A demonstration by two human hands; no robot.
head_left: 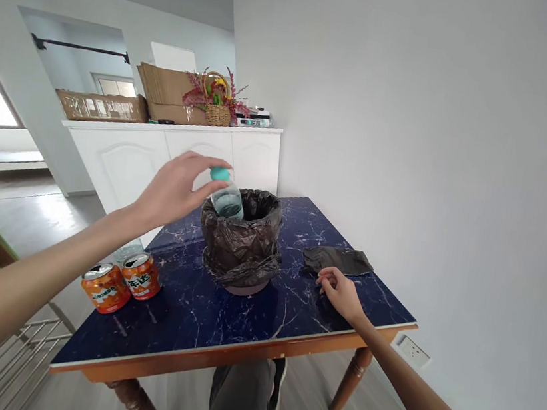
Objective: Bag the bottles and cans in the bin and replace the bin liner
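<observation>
My left hand (182, 186) pinches the teal cap of a clear plastic bottle (228, 200) between thumb and fingers. The bottle tilts with its base down at the left rim of a trash can (241, 244), which is lined with a crinkled black bag. Its base overlaps the can's opening; how deep it reaches inside I cannot tell. My right hand (342, 295) rests on the table with its fingers curled in, and nothing shows in them. Just beyond it lies a flattened black plastic bag (339, 261); whether the fingertips touch its edge is unclear.
Two open orange soda cans (125, 279) stand at the left of the dark blue marbled table (231, 330), a clear bottle partly hidden behind them. A wall borders the right side. Behind is a white cabinet (133, 159) with cardboard boxes and a flower basket. A person sits far left.
</observation>
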